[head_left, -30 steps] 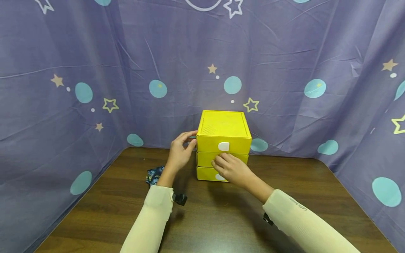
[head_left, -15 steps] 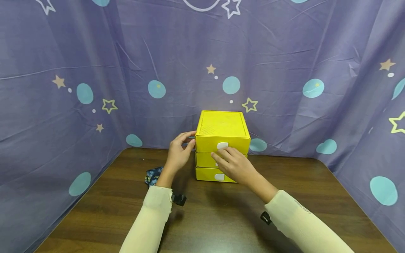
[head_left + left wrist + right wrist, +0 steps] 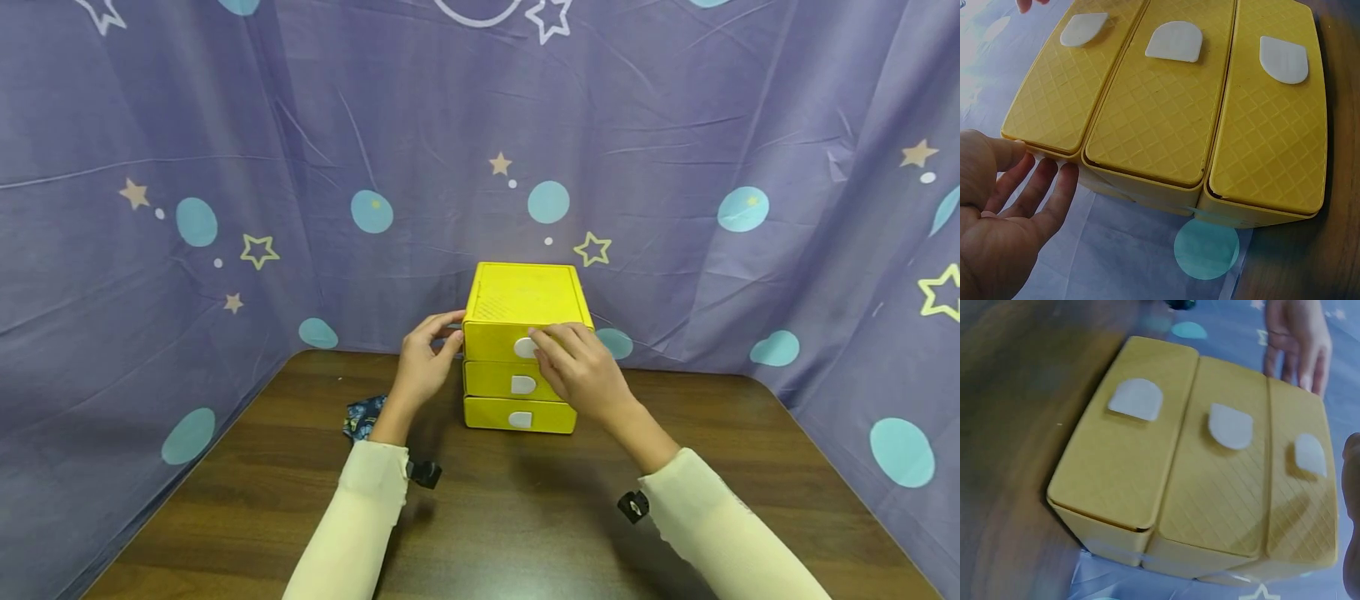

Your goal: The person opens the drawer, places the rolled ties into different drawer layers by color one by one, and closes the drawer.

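Note:
A yellow three-drawer box (image 3: pixel 528 292) stands upright on the table, its drawers all closed, each with a white tab handle (image 3: pixel 522 385). My left hand (image 3: pixel 426 358) touches the left side of the top drawer unit; in the left wrist view the fingers of that hand (image 3: pixel 1007 206) lie extended along its side edge. My right hand (image 3: pixel 581 371) hovers by the top drawer's handle (image 3: pixel 524 347) with fingers bent loosely and nothing in them. In the left wrist view its fingertips (image 3: pixel 1025 4) appear apart from the drawer front.
A dark blue patterned cloth item (image 3: pixel 363 415) lies on the wooden table (image 3: pixel 495 517), partly behind the left forearm. Behind the box hangs a purple curtain (image 3: pixel 645 108) with stars and dots, which also runs along both sides.
My right hand has moved up and to the right, from the middle drawer's handle to beside the top one. The left hand stays in place, and the drawers remain closed.

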{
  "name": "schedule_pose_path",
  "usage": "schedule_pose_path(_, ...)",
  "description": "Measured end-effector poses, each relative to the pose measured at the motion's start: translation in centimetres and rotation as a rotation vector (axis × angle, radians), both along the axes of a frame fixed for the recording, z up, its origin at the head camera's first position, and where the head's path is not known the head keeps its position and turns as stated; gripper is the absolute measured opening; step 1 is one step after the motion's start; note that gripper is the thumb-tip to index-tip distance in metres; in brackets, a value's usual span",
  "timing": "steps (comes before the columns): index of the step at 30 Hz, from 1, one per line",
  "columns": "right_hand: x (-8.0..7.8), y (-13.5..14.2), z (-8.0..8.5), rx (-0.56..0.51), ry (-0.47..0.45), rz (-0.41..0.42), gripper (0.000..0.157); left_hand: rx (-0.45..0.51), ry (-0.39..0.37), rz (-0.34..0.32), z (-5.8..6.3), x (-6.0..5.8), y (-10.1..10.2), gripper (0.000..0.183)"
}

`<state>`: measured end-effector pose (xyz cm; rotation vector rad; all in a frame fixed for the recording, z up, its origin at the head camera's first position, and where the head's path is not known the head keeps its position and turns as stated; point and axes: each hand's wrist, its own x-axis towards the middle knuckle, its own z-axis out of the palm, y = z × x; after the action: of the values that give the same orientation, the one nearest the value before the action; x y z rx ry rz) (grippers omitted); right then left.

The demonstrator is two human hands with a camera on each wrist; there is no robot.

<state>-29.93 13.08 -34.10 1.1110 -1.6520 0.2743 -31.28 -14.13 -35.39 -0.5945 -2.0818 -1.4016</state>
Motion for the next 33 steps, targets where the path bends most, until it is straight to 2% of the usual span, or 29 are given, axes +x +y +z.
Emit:
schedule_pose_path(4, 0.1, 0.9, 0.7, -0.069, -0.06, -0.02, 0.039, 0.007, 0.0, -0.009, 0.0, -0.1, 0.0, 0.032)
schedule_pose_path(9, -0.3, 2.1, 1.1, -0.18, -0.11, -0.019, 0.038, 0.007, 0.01, -0.015, 0.1, -0.1, 0.1, 0.032)
schedule_pose_path(13, -1.0, 3.0, 1.0, -0.267, -0.145, -0.003, 0.035, 0.008, 0.011, -0.018, 0.1, -0.1, 0.0, 0.032)
schedule_pose_path(21, -2.2, 4.8, 0.3, -0.407, -0.316, 0.001, 0.035, 0.026, 0.016, -0.022, 0.1, -0.3, 0.1, 0.031)
schedule_pose_path(28, -3.0, 6.0, -0.7, -0.483, -0.522, 0.103, 0.035, 0.027, 0.029, -0.021, 0.2, -0.3, 0.1, 0.031)
schedule_pose_path(33, -2.7, 6.1, -1.2, -0.52, -0.662, 0.179, 0.03, 0.016, 0.026, -0.011, 0.0, -0.2, 0.1, 0.032)
